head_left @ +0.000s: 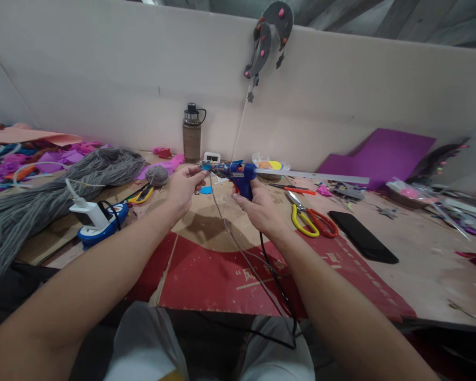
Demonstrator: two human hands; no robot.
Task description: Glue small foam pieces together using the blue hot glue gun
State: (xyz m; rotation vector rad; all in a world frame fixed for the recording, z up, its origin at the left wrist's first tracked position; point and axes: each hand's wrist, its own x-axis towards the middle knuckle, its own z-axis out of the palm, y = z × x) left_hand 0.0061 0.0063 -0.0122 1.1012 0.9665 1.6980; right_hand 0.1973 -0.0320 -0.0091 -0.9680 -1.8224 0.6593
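The right hand [257, 203] grips a blue glue gun [240, 174], its nozzle aimed at a small blue piece [207, 166] pinched in the left hand's [184, 185] fingertips. A thin wire [226, 225] hangs below those fingers. Gluing looks underway; next calls for a steady trigger squeeze at that joint.

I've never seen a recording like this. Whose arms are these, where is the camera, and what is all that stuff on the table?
There is no machine here. The arms belong to a person wearing a camera on the head, so you look down along them at the work.

The right hand grips a blue glue gun whose black cord runs down toward the lap. The left hand pinches a small piece at the gun's tip, with a thin wire hanging from it.

On the table lie scissors, a black phone, grey yarn, a bottle, a ruler and purple sheets.
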